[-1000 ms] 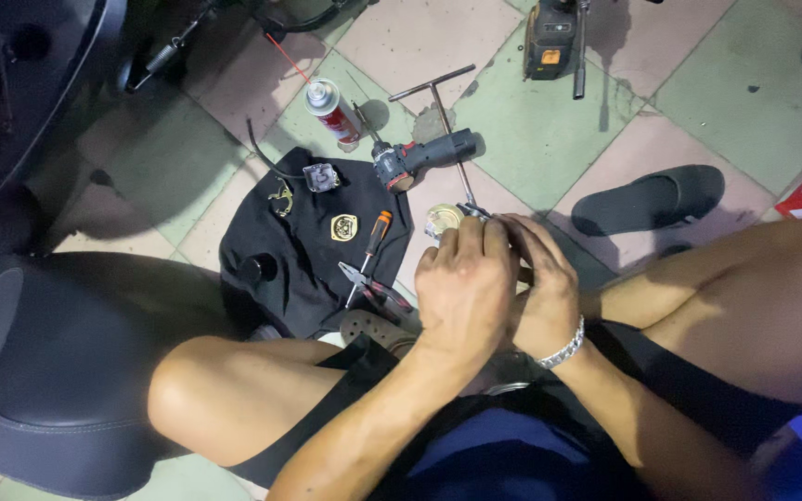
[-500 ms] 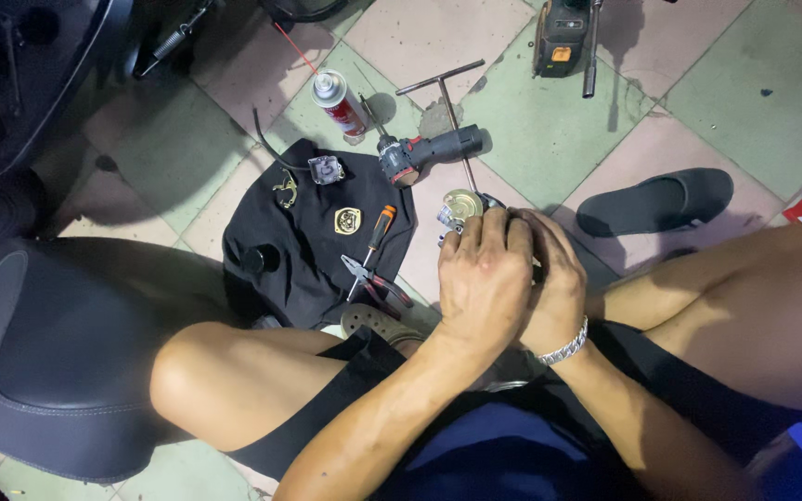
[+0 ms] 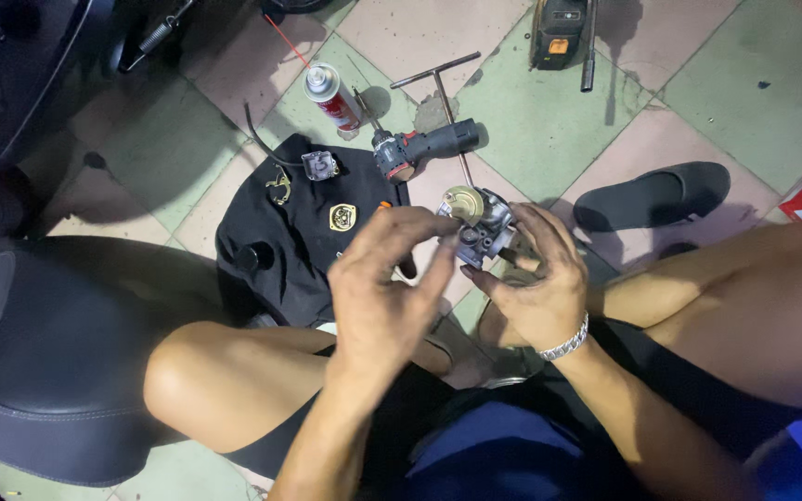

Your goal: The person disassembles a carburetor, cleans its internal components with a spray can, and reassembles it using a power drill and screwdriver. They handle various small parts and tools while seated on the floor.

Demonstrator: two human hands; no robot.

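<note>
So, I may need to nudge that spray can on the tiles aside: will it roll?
Probably. The spray can lies on its side on smooth floor tiles, so its round body would likely roll. It looks like rigid metal, unlikely to dent from a push.

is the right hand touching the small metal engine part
Touching. The head view shows the right hand gripping the grey metal engine part, its fingers wrapped round the lower side; the left hand hovers beside it, fingers spread.

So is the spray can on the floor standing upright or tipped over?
Tipped over. The spray can lies on its side on the tiled floor, its capped end pointing up-left, above the black cloth.
</note>
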